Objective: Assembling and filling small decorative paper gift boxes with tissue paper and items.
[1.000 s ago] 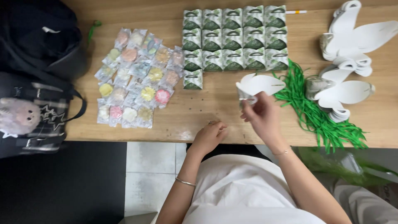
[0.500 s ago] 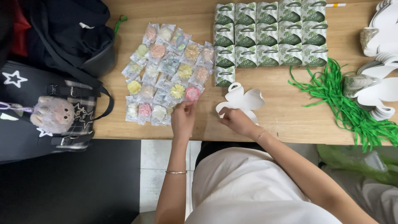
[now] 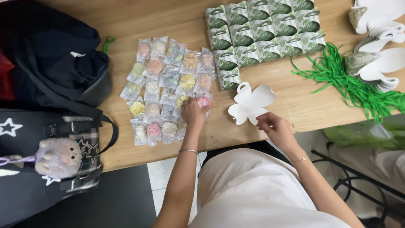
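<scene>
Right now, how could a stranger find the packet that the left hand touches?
On the wooden table, find the grid of clear-wrapped sweets. The left hand rests at its lower right corner, on the pink sweet packet, beside a yellow one.

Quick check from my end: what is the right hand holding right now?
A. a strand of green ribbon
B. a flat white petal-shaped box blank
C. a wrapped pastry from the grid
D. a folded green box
B: the right hand pinches the lower edge of the white petal-shaped box blank, while the left hand reaches onto the wrapped pastries.
</scene>
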